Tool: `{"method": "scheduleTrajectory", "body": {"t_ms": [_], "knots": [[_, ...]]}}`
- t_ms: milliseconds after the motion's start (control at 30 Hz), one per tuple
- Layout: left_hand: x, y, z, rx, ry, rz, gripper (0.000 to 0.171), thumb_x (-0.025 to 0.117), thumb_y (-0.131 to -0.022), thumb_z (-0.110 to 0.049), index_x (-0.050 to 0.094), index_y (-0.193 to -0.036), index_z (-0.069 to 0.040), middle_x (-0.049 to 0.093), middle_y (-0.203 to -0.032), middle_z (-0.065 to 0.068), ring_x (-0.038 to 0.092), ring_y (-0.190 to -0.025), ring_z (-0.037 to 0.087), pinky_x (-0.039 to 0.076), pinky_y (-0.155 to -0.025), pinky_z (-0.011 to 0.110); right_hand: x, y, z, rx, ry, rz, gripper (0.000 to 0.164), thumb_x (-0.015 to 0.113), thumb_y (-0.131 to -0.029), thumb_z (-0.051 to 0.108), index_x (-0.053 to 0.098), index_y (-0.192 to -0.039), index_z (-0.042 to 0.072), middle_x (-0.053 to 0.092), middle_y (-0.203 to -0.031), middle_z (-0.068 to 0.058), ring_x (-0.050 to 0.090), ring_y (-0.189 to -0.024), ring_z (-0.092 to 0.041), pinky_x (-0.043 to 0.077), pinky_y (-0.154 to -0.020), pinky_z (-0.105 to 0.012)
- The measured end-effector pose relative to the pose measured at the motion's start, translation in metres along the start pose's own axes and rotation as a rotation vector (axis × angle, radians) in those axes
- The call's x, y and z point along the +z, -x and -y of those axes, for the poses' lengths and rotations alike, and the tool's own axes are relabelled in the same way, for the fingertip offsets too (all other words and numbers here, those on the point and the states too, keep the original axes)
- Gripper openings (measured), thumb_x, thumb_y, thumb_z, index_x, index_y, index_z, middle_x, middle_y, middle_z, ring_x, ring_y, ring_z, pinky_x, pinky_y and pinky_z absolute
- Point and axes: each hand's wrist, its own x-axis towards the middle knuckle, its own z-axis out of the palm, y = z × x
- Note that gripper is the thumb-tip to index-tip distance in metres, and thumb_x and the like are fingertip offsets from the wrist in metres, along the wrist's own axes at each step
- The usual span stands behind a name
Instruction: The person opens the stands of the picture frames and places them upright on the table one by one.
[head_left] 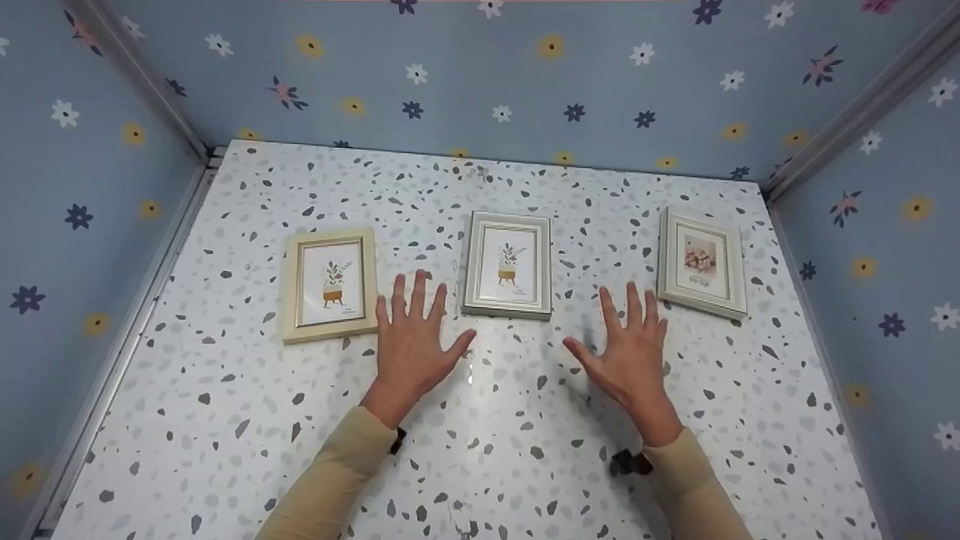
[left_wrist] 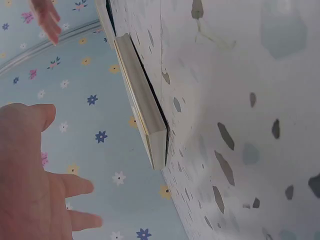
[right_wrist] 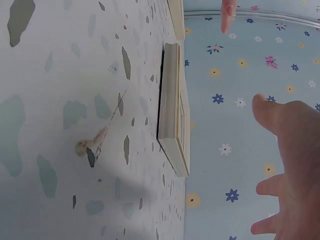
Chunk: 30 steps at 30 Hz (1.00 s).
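Three picture frames lie face up in a row on the speckled tabletop. The cream frame (head_left: pixel 293 289) on the left and the silver-grey frame (head_left: pixel 469 266) in the middle each show a potted plant print. On the right, a whitish frame (head_left: pixel 739 281) holds a picture of pink blooms. My left hand (head_left: pixel 415 349) hovers palm down with spread fingers, between the cream and middle frames. Fingers spread as well, my right hand (head_left: pixel 634 360) hovers between the middle and right frames. Both hands hold nothing. Each wrist view shows the hand raised off the tabletop.
The white speckled tabletop (head_left: pixel 480 420) is bounded by blue flowered panels (head_left: pixel 457 82) at the back, left and right. Metal rails (head_left: pixel 142 67) run along the panel corners. A dark wrist device (head_left: pixel 630 463) shows beside the right cuff.
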Motion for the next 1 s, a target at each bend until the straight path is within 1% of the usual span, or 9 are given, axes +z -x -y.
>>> {"method": "scheduleTrajectory", "body": {"t_ms": [100,200,267,367,433,567,633,800,1000], "knots": [[0.000,-0.002,0.004,0.012,0.040,-0.023,0.080,0.041,-0.094,-0.070,0.048,-0.149,-0.013,0.031,-0.158,0.017,0.020,-0.146,0.039,0.014,-0.115,0.060,0.003,0.000,-0.002,-0.009,-0.029,-0.046,0.084,0.064,-0.087,0.059,0.042,-0.152,0.012,0.026,-0.157,-0.026,0.017,-0.145,-0.047,0.016,-0.110,-0.070],[0.000,-0.003,0.011,0.009,0.072,-0.073,0.069,0.048,-0.095,-0.063,0.061,-0.135,-0.008,0.047,-0.146,0.019,0.035,-0.137,0.039,0.019,-0.114,0.057,0.006,0.000,0.000,-0.005,-0.091,-0.051,0.076,0.066,-0.089,0.051,0.046,-0.149,0.009,0.032,-0.155,-0.025,0.024,-0.142,-0.046,0.026,-0.109,-0.065],[0.000,-0.003,0.016,0.003,0.084,-0.105,0.063,0.051,-0.095,-0.059,0.065,-0.126,-0.006,0.054,-0.137,0.019,0.041,-0.131,0.038,0.021,-0.113,0.056,0.009,0.000,0.002,0.012,-0.145,-0.038,0.073,0.067,-0.090,0.048,0.047,-0.148,0.009,0.034,-0.154,-0.023,0.027,-0.141,-0.044,0.035,-0.105,-0.062],[0.000,-0.004,0.023,-0.007,0.099,-0.129,0.058,0.054,-0.096,-0.055,0.067,-0.120,-0.004,0.057,-0.131,0.019,0.044,-0.126,0.038,0.022,-0.113,0.055,0.012,-0.001,0.005,0.047,-0.216,-0.023,0.070,0.067,-0.092,0.045,0.047,-0.148,0.009,0.036,-0.153,-0.021,0.032,-0.138,-0.043,0.043,-0.097,-0.062],[0.001,-0.004,0.027,-0.018,0.107,-0.130,0.057,0.054,-0.096,-0.054,0.067,-0.120,-0.004,0.057,-0.130,0.018,0.045,-0.124,0.038,0.024,-0.112,0.053,0.013,-0.001,0.007,0.069,-0.259,-0.022,0.068,0.068,-0.092,0.043,0.048,-0.148,0.009,0.038,-0.152,-0.021,0.035,-0.137,-0.043,0.042,-0.098,-0.061],[-0.001,-0.006,0.035,-0.040,0.135,-0.143,0.055,0.055,-0.097,-0.051,0.067,-0.120,-0.003,0.057,-0.129,0.018,0.046,-0.121,0.038,0.029,-0.108,0.050,0.014,-0.003,0.011,0.100,-0.332,-0.028,0.066,0.068,-0.093,0.039,0.049,-0.147,0.008,0.042,-0.150,-0.021,0.039,-0.135,-0.043,0.036,-0.106,-0.057],[-0.002,-0.007,0.040,-0.050,0.144,-0.157,0.052,0.057,-0.097,-0.049,0.067,-0.120,-0.003,0.057,-0.128,0.018,0.046,-0.120,0.038,0.030,-0.107,0.049,0.015,-0.003,0.013,0.109,-0.363,-0.027,0.065,0.068,-0.093,0.038,0.049,-0.147,0.007,0.043,-0.149,-0.021,0.040,-0.135,-0.042,0.034,-0.108,-0.056],[-0.006,-0.009,0.050,-0.082,0.150,-0.185,0.048,0.060,-0.096,-0.043,0.066,-0.120,-0.002,0.057,-0.126,0.018,0.048,-0.117,0.038,0.032,-0.107,0.049,0.017,-0.006,0.017,0.117,-0.430,-0.023,0.063,0.068,-0.094,0.035,0.049,-0.147,0.006,0.045,-0.148,-0.022,0.039,-0.136,-0.040,0.031,-0.111,-0.055],[-0.007,-0.008,0.058,-0.123,0.179,-0.185,0.049,0.060,-0.097,-0.042,0.065,-0.122,-0.001,0.057,-0.128,0.019,0.049,-0.118,0.038,0.034,-0.106,0.050,0.021,-0.005,0.018,0.164,-0.485,-0.014,0.060,0.067,-0.096,0.032,0.049,-0.146,0.006,0.046,-0.147,-0.021,0.040,-0.136,-0.040,0.030,-0.112,-0.055]]}}
